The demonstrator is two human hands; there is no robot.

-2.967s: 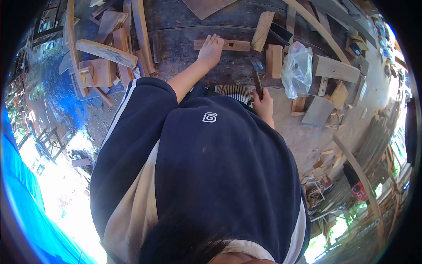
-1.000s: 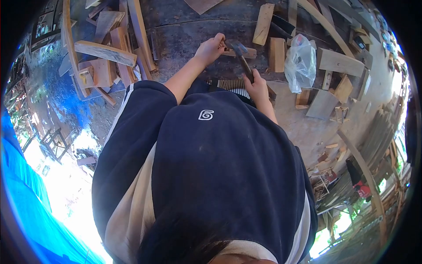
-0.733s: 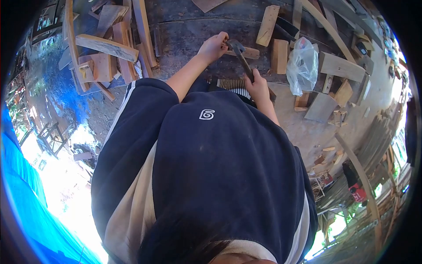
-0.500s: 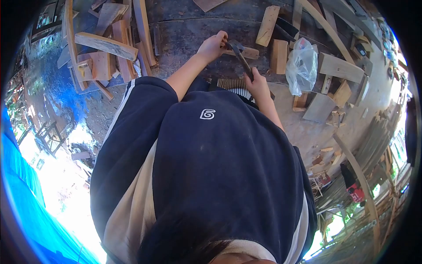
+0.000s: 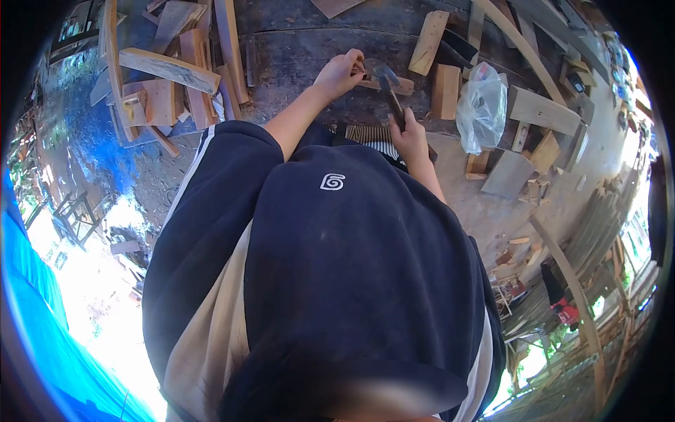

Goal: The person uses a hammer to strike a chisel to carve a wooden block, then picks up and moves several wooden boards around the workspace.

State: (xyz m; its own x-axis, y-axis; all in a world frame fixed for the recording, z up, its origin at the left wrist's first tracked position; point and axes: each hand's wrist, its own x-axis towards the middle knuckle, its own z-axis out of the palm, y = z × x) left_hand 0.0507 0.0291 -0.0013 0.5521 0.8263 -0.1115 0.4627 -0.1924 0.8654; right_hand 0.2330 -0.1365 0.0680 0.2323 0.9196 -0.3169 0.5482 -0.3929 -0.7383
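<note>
My right hand (image 5: 410, 141) is wrapped round the handle of a hammer (image 5: 391, 97), whose head is up near my left hand. My left hand (image 5: 340, 73) has its fingers pinched together at the left end of a small wooden piece (image 5: 395, 85) on the dark work surface (image 5: 302, 60). Whatever sits between those fingertips is too small to name. The hammer head hangs over the small wooden piece, just right of my left fingers; whether they touch cannot be made out.
Wood pieces (image 5: 169, 70) are heaped at the left. On the right are an upright block (image 5: 446, 91), a clear plastic bag (image 5: 482, 109) and more offcuts (image 5: 541, 111). A long curved board (image 5: 517, 39) lies at the upper right.
The hammer head has shifted slightly right, away from my left fingers, and my right hand has moved a little left and down. My left hand stays almost in place.
</note>
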